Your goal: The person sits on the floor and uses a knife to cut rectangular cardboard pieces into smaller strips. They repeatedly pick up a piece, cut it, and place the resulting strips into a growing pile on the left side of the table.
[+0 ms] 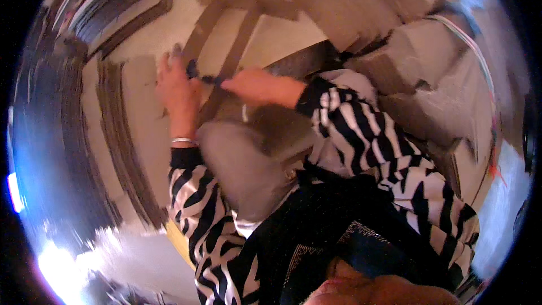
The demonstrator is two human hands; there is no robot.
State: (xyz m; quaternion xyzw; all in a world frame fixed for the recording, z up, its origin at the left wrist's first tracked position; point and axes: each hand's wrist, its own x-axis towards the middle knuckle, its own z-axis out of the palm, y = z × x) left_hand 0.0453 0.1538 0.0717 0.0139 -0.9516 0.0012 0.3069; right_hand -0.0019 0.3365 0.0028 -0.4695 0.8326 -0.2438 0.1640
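My left hand point(179, 87) lies at the left end of the work with its fingers stretched out over a pale surface, beside a long brown strip point(212, 17). From the right reaches my right hand point(262, 87), its fingers closed round a small dark tool point(210, 79) that points toward my left hand. Blur hides the tool's exact kind. Its dark end is close to my left thumb. A second brown strip point(246, 36) runs alongside the first, and a shorter brown crosspiece point(245, 2) lies across both at the far end.
Stacks of flat brown pieces lie at the left point(116, 130) and far left point(124, 20). Wide brown sheets point(350, 3) spread at the far right. Nearer on the right is a pile of greyish-brown, block-like pieces point(423, 79). Thin coloured cords point(480, 56) hang along the right side.
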